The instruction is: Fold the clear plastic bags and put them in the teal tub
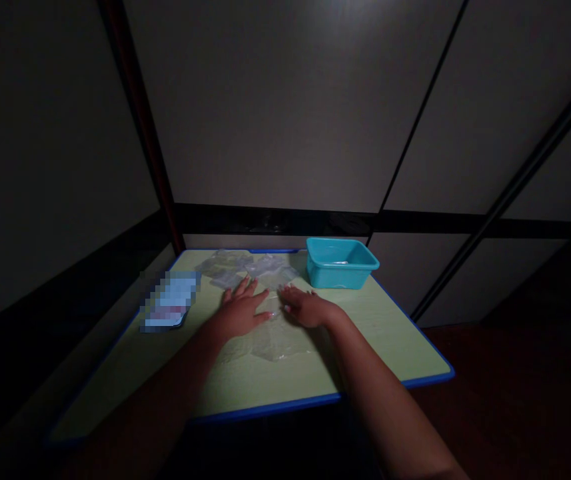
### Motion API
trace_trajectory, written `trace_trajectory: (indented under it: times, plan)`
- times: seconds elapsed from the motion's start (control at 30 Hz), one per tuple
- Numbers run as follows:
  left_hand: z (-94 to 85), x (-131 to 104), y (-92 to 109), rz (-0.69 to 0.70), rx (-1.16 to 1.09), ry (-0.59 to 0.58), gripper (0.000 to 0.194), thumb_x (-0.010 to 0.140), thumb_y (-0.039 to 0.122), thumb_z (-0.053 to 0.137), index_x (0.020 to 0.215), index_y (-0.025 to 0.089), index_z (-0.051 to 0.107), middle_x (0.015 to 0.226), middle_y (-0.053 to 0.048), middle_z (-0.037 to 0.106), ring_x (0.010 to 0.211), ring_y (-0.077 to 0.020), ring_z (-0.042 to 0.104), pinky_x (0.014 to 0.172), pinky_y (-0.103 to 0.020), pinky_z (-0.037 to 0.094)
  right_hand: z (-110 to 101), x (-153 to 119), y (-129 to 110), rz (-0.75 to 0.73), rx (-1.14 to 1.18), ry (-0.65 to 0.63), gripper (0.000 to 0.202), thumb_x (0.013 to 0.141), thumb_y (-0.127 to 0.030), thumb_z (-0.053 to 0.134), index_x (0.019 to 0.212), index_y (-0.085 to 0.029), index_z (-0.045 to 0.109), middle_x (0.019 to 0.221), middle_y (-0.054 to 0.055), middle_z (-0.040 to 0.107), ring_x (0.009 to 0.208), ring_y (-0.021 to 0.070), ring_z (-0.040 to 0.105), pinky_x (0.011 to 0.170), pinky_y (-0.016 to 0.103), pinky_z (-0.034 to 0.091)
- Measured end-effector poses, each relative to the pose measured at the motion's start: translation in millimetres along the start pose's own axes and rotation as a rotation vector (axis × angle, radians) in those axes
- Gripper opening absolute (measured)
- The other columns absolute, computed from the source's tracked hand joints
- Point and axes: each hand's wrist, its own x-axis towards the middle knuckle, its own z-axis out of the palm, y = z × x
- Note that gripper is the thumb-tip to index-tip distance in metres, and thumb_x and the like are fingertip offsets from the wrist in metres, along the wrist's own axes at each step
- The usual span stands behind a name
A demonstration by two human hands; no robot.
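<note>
A clear plastic bag (278,340) lies spread on the pale green table (380,347), its near end toward me. At the bag's left side is my left hand (241,312), palm down with the fingers spread. My right hand (310,308) reaches over its right side, fingers stretched out and nothing visible in them. Just beyond my fingertips lie more crumpled clear plastic bags (270,267), partly overlapping. Whether either palm presses on the plastic cannot be told.
A turquoise plastic basket (340,275) stands at the table's back right, with something small and whitish inside. At the left edge lies a flat, pixel-blurred object (171,301), like a phone. Behind the table rises a panelled wall (275,120).
</note>
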Motion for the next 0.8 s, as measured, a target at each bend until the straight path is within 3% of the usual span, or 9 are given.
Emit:
trace_trajectory:
  times: [0.1,0.37,0.6,0.8]
  plan:
    - [4.1,-2.0,1.4,-0.020,0.033,-0.054,0.065,0.080,0.057,0.050,0.138,0.030,0.038,0.150,-0.015,0.017,0.138,-0.0348,0.003,0.100,-0.065,0.007,2.3,-3.0,-7.7,-0.052,-0.063,-0.128,0.057,0.086,-0.028,0.045,0.141,-0.025,0.030,0.149,0.010,0.020,0.138,0.0289,0.016,0.104,0.063,0.012]
    - [9.2,0.1,-1.5,-0.032,0.022,-0.136,0.066,0.082,0.060,0.045,0.140,0.032,0.031,0.150,-0.015,0.017,0.139,-0.0326,0.003,0.100,-0.064,0.006,4.6,-1.9,-13.0,-0.053,-0.117,-0.243,0.060,0.087,-0.031,0.044,0.143,-0.025,0.024,0.150,0.012,0.017,0.138,0.0273,0.015,0.103,0.064,0.007]
    - [4.5,0.2,2.9,-0.005,-0.003,-0.114,0.066,0.083,0.058,0.043,0.141,0.029,0.030,0.149,-0.013,0.019,0.139,-0.0311,0.006,0.102,-0.063,0.008,1.9,-3.6,-10.2,-0.019,-0.074,-0.175,0.059,0.087,-0.031,0.043,0.142,-0.023,0.027,0.149,0.013,0.020,0.137,0.0287,0.017,0.103,0.066,0.009]
    - [-1.6,-1.0,7.5,-0.007,-0.007,-0.181,0.063,0.083,0.053,0.047,0.140,0.030,0.032,0.150,-0.011,0.018,0.139,-0.0309,0.006,0.102,-0.062,0.006,5.1,-0.7,-5.4,-0.005,-0.075,-0.158,0.056,0.087,-0.029,0.043,0.142,-0.026,0.029,0.149,0.010,0.021,0.137,0.0275,0.018,0.103,0.065,0.009]
